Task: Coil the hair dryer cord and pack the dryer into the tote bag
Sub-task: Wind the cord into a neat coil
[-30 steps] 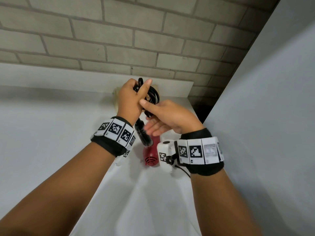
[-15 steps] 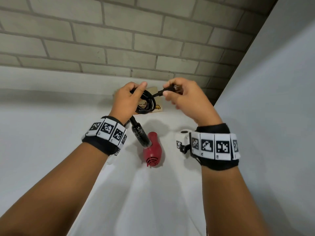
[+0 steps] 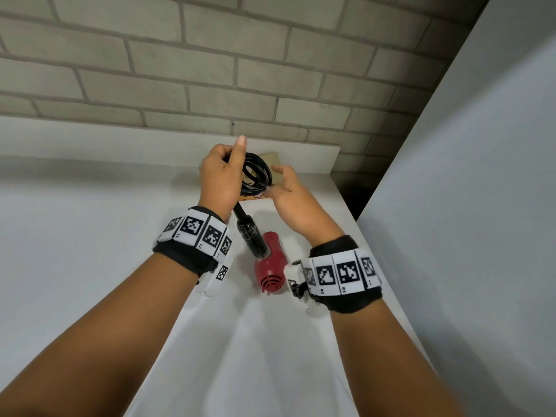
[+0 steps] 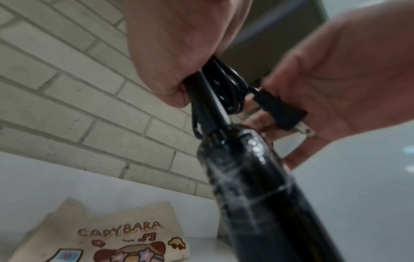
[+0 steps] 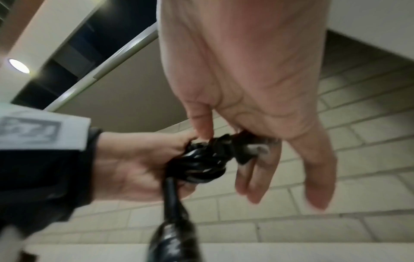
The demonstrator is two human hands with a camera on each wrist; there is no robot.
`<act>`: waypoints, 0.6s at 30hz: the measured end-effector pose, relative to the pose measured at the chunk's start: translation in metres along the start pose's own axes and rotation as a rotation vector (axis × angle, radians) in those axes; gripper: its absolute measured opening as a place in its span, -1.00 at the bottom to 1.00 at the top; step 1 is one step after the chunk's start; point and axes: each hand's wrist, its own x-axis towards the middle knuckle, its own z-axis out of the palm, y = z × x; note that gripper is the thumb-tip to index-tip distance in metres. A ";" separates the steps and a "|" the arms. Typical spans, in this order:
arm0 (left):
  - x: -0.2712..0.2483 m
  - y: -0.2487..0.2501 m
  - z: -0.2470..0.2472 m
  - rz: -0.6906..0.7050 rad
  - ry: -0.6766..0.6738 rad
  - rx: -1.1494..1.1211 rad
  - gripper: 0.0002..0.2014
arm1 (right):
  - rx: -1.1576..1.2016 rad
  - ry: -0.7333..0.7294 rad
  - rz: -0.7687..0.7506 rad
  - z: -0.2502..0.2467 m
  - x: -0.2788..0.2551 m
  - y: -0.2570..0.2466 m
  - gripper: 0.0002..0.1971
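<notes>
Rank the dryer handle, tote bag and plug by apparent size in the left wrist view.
1-2. dryer handle and tote bag: similar areas; the handle is nearer, so unranked.
3. plug: smallest.

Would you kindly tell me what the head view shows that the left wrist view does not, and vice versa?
Only the head view shows the dryer's red body with its grille. Only the left wrist view shows the plug's metal prongs by the right hand and the CAPYBARA lettering on the tote bag. Both show the left hand gripping the coiled cord above the black handle.
</notes>
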 end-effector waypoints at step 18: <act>-0.002 0.018 0.001 -0.133 -0.263 0.090 -0.48 | -0.026 0.513 -0.196 0.036 0.026 0.022 -0.52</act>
